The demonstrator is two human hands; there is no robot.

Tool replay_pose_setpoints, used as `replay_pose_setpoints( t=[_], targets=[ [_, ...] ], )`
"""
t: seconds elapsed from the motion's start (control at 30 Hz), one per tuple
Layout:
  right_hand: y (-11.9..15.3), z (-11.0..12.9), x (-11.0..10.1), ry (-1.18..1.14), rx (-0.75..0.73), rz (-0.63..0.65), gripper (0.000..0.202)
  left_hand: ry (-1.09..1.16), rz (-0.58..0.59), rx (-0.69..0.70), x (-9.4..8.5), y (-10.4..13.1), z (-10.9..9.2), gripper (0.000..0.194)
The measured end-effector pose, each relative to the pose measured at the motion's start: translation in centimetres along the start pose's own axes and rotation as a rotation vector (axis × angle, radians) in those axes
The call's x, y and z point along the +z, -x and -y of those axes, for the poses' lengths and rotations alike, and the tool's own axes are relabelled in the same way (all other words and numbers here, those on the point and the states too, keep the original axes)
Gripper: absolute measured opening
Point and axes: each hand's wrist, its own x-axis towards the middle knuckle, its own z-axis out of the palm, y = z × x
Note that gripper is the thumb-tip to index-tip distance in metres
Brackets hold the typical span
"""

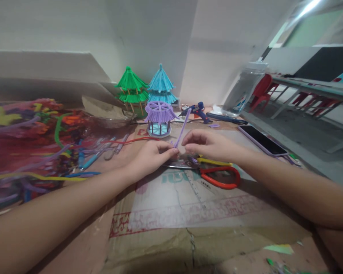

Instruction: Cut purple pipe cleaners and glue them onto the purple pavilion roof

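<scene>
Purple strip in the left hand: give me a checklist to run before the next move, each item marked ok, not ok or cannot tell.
1. Purple strip gripped: ok, pinched near its lower end by the left hand.
2. Right hand free: ok, beside the strip with nothing visible in its fingers.
3. Purple model steady: ok, it appears upright on its base beyond the hands.
4. Red-handled scissors well away: not ok, they lie close to both hands.
5. Glue gun hot: cannot tell; it lies beyond the right hand.
</scene>
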Motion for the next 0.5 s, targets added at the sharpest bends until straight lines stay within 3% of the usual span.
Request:
replay_pose_setpoints(
  t=[0.13,0.2,0.5],
  targets=[
    [1.9,1.8,-3.0,0.466,0.055,0.27,0.034,0.07,0.002,-0.03,-0.1,0.0,-0.2,0.028],
    [3.0,1.9,-3.5,0.564,0.046,0.348,0.044,0.106,0.004,-0.038,-0.1,0.1,-0.3,0.027],
    [5.1,-0.8,-2.9,0.623,-0.001,0.389,0.06,0.122,-0.064,-0.075,-0.1,-0.1,0.4,0.03]
  ],
)
